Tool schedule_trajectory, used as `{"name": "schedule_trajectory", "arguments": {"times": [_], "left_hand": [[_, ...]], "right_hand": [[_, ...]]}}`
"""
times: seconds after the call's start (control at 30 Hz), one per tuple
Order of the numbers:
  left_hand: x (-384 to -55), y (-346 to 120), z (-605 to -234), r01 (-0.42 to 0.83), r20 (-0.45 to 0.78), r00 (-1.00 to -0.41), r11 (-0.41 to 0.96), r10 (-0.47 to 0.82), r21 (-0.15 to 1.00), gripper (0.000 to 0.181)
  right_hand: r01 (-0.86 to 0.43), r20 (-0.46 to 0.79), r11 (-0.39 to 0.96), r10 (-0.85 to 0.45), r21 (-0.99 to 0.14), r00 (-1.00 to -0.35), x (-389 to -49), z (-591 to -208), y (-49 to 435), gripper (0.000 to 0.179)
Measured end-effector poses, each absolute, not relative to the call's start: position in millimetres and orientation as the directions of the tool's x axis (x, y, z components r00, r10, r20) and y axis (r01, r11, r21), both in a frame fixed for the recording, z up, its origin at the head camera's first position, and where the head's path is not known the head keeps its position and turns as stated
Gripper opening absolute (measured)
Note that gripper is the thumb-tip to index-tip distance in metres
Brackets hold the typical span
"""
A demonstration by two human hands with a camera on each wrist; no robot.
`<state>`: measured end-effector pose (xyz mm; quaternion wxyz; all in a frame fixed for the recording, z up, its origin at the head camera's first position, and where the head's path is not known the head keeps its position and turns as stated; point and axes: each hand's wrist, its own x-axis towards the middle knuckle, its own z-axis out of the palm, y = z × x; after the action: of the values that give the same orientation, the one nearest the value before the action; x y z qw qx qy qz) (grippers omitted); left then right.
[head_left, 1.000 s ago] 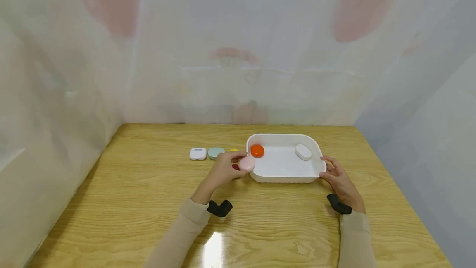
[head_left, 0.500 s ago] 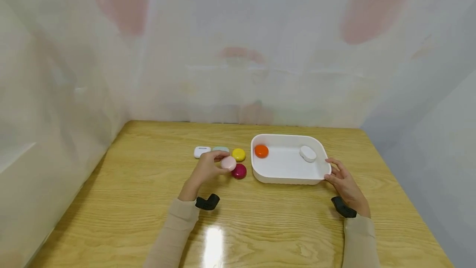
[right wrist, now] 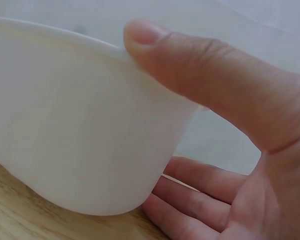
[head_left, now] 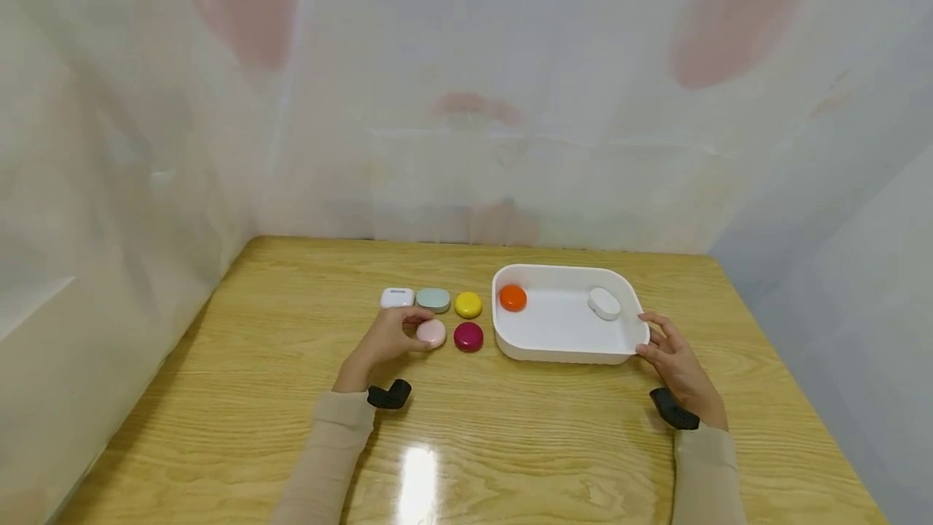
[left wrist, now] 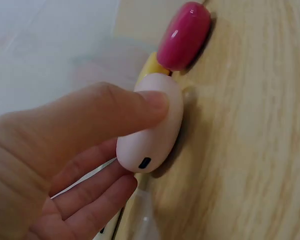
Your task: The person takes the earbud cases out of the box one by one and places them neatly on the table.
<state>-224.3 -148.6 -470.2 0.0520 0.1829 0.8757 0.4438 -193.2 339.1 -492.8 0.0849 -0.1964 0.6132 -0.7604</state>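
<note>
My left hand (head_left: 389, 340) pinches a round pale pink earbud case (left wrist: 152, 135) between thumb and fingers. A small dark charging port shows on the case's edge in the left wrist view. The case is low over the table or touching it; I cannot tell which. Just right of it lies a magenta round case (head_left: 468, 337), with a yellow one (head_left: 468, 305) behind. My right hand (head_left: 674, 359) holds the right end of a white plastic bin (right wrist: 90, 125), thumb at the rim and fingers against the outer wall.
A pale green case (head_left: 433, 300) and a white earbud case (head_left: 397, 297) stand in the back row on the left. Inside the bin are an orange round case (head_left: 513, 298) and a white oval case (head_left: 604, 303). Curtains hang behind the wooden table (head_left: 554, 444).
My left hand has carried the pink earbud case left from the bin's near-left corner and lowered it beside the magenta case. The right hand keeps its hold on the bin.
</note>
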Motion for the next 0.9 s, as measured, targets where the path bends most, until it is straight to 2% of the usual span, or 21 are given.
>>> {"name": "schedule_trajectory", "arguments": {"times": [0.63,0.9], "left_hand": [[-223.5,-144.9,-468.4,0.248,0.042,-0.93,0.539,0.366,0.805,0.045],[-222.7,-145.9,-462.9,0.17,-0.012,-0.952,0.558,0.307,0.812,0.049]], "right_hand": [[-0.105,0.199,-0.245,-0.4,-0.964,-0.895,-193.5,-491.5,339.0,0.045],[-0.11,0.192,-0.219,-0.395,-0.969,-0.899,-194.4,-493.3,340.7,0.045]]}}
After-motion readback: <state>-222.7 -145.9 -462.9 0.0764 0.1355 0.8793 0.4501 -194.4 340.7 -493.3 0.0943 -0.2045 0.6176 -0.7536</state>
